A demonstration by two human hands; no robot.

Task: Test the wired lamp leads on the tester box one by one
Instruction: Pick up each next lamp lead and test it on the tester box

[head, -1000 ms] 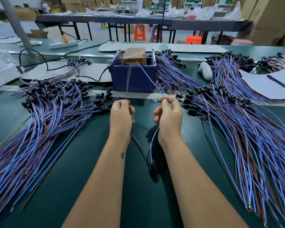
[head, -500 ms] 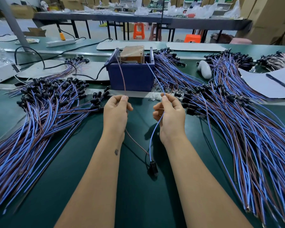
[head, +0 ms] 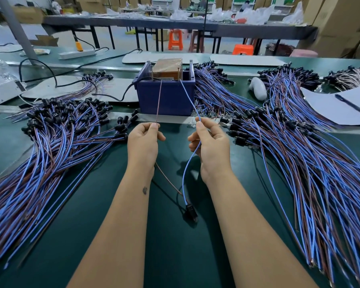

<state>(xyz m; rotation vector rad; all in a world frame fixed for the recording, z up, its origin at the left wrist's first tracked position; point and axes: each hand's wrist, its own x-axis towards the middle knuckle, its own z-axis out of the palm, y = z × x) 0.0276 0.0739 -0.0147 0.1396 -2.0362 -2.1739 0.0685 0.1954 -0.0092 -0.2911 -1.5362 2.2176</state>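
A dark blue tester box (head: 166, 96) with a brown block on top stands at the middle of the green bench. My left hand (head: 142, 142) pinches a brown lead (head: 158, 100) whose tip reaches the box's top left. My right hand (head: 211, 144) pinches a blue lead (head: 188, 94) whose tip reaches the box's top right. Both leads run back under my hands to one black lamp holder (head: 191, 212) lying on the bench between my forearms.
A big fan of blue and brown wired leads (head: 50, 146) with black holders lies at the left, a larger one (head: 299, 154) at the right. Paper with a pen (head: 349, 103) and a white object (head: 258, 88) sit at the back right. A black cable (head: 112, 98) leaves the box leftward.
My hands have spread slightly apart and the two lead tips have moved up onto the top of the tester box. The lamp holder has stayed on the bench.
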